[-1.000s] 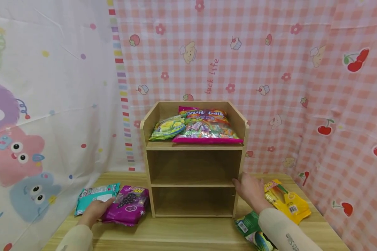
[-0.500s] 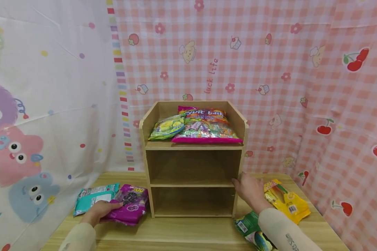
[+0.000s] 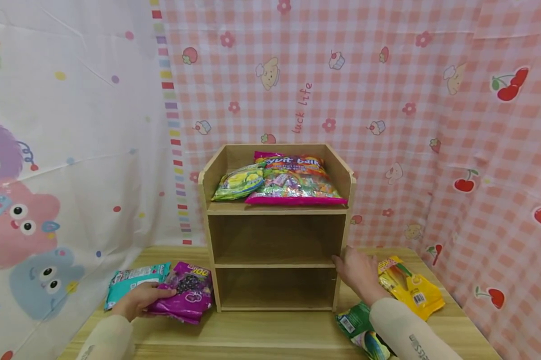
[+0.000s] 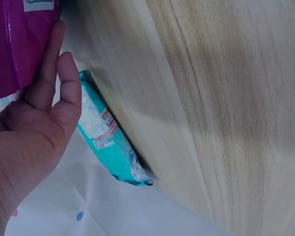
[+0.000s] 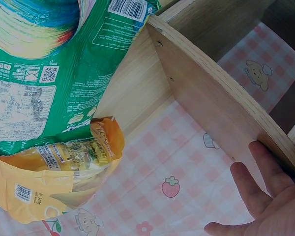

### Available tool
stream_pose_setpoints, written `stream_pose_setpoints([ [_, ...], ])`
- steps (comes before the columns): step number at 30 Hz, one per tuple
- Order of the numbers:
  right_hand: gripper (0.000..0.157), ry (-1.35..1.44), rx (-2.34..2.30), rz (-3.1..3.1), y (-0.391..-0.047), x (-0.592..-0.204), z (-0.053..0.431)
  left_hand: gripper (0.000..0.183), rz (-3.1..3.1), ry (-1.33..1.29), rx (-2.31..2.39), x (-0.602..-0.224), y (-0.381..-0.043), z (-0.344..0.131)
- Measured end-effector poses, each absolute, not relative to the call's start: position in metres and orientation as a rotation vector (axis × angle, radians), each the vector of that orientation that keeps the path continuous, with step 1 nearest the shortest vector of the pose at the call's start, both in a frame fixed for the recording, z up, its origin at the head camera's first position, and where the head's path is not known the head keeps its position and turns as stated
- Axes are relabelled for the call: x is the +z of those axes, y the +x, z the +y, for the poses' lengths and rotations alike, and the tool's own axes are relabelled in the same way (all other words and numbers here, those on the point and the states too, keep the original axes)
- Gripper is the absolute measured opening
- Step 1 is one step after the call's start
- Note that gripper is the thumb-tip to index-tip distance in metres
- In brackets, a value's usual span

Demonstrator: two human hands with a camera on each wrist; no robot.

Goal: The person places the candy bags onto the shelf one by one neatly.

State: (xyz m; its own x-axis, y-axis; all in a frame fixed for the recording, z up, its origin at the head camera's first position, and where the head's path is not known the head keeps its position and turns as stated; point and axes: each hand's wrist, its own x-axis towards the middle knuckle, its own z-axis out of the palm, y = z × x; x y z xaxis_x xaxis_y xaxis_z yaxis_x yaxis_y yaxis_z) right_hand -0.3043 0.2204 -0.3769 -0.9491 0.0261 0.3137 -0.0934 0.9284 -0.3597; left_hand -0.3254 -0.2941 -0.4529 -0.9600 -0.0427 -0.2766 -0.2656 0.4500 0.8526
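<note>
My left hand [image 3: 140,300] grips the near left side of a purple candy bag [image 3: 196,285] with grapes printed on it. The thumb lies over the bag's face, and in the left wrist view the fingers reach along its underside. Left of it, partly behind the hand, lies a teal packet [image 3: 128,282]. My right hand [image 3: 360,272] holds the right side panel of a small wooden shelf [image 3: 277,266]. Its thumb is at the panel's front edge, while its fingers touch the outer face in the right wrist view [image 5: 265,196].
On the shelf's top tier lie a green-yellow bag [image 3: 239,182] and a large pink-edged candy bag [image 3: 297,182]. Right of the shelf are a yellow bag [image 3: 414,290] and a green bag [image 3: 356,320], partly under the right sleeve. Patterned cloth [image 3: 252,85] hangs behind.
My left hand has shifted right from the purple bag's edge, its thumb now over the bag's face. The purple bag has tilted slightly. The right hand stays at the shelf.
</note>
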Motion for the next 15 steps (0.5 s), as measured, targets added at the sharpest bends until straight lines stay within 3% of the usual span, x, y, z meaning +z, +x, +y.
stream_pose_setpoints([
  [7,0.034,0.052,0.532,-2.767,-0.305,-0.379,0.220,0.079,2.542,-0.206,1.500,-0.457,-0.325,-0.299],
  [15,0.034,0.058,0.541,-2.762,-0.305,-0.379,0.220,0.080,2.348,-0.266,1.799,-0.467,-0.324,-0.300],
])
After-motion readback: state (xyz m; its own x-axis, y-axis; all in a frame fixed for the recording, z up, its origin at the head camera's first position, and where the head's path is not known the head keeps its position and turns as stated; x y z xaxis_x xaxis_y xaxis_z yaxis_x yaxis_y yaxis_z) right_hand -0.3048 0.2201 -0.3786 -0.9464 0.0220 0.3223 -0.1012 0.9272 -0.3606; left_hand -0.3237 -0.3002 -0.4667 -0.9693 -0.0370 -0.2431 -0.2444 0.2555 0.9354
